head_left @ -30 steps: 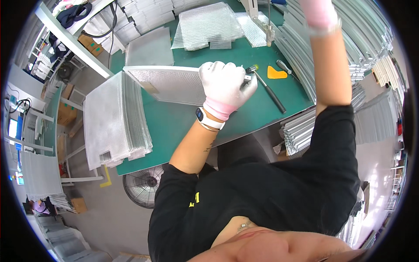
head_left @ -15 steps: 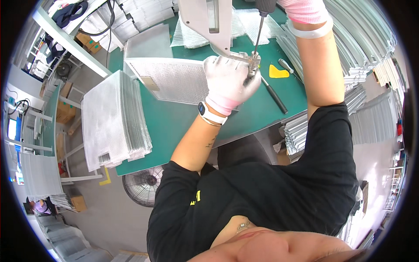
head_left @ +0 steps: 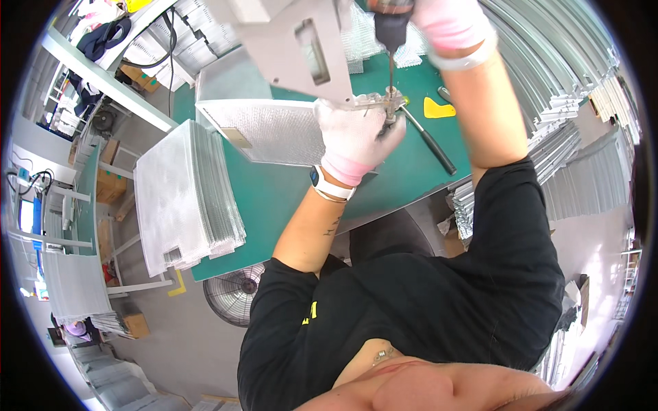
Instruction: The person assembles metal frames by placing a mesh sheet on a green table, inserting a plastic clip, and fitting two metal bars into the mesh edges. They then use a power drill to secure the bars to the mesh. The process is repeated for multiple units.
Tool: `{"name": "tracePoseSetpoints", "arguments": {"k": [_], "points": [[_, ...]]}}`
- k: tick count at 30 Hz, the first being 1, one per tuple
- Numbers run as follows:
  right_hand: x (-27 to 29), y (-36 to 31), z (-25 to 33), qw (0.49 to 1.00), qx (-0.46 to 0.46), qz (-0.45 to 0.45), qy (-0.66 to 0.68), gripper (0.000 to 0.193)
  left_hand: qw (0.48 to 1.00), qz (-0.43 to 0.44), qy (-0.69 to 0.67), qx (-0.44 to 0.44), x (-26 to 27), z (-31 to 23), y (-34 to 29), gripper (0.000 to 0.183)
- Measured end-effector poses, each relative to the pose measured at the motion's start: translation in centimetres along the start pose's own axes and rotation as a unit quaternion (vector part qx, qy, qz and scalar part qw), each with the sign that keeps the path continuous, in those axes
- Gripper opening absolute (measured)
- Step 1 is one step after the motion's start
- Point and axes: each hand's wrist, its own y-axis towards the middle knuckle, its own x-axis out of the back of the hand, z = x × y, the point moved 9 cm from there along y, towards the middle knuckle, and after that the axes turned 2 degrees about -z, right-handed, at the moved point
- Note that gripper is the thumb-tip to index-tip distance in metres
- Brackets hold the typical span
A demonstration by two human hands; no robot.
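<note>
My left hand (head_left: 360, 140), in a white and pink glove, is closed with thumb and fingers around a small metal fitting (head_left: 392, 103). Leftward from this hand extends a silver textured panel (head_left: 277, 130) with a thin frame. A power drill (head_left: 392, 27) points down from the top edge, its bit at the fitting. Beside the drill is my gloved right hand (head_left: 452, 24), gripping it; the top edge cuts off its fingers. A pale grey metal part with a slot (head_left: 288, 51) reaches down close to my left hand.
On the green table (head_left: 253, 219), a hammer-like tool with a dark handle (head_left: 435, 149) lies near a yellow flat piece (head_left: 439, 108). A stack of mesh panels (head_left: 185, 198) stands on the left. Metal strips (head_left: 562, 61) are piled on the right. Below the table is a fan (head_left: 236, 294).
The drill and my right hand have shifted left and lower in the picture. The grey slotted part also appears further left and lower. My left hand keeps its hold; the view has shifted slightly.
</note>
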Motion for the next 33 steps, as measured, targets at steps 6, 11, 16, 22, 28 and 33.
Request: {"name": "tracePoseSetpoints", "arguments": {"k": [6, 11, 16, 22, 28, 33], "points": [[-1.8, -0.9, -1.7, 0.982, -0.056, 0.058, 0.170, 0.035, 0.998, -0.023, -0.064, -0.010, 0.1, -0.5, -0.6, 0.016], [-3.8, -1.2, -1.5, 0.975, -0.050, 0.108, 0.186, 0.042, 0.993, -0.041, -0.106, -0.017, 0.0, -0.5, -1.1, 0.014], [-4.9, -1.2, -2.3, 0.958, -0.033, 0.185, 0.217, 0.046, 0.997, 0.000, -0.081, -0.002, -0.5, -0.1, -1.2, 0.012], [-6.0, -1.9, -3.3, 0.933, -0.089, 0.229, 0.264, 0.051, 0.997, 0.000, -0.071, -0.020, -0.2, -0.4, -1.2, 0.010], [-5.9, -1.7, -5.2, 0.964, -0.103, 0.204, 0.139, 0.042, 0.996, 0.015, 0.003, -0.087, 0.7, -2.5, 0.3, 0.016], [-8.6, -3.1, -5.3, 0.919, -0.160, 0.290, 0.212, 0.041, 0.999, 0.015, -0.048, -0.001, -0.7, -0.6, -0.8, 0.021]]}}
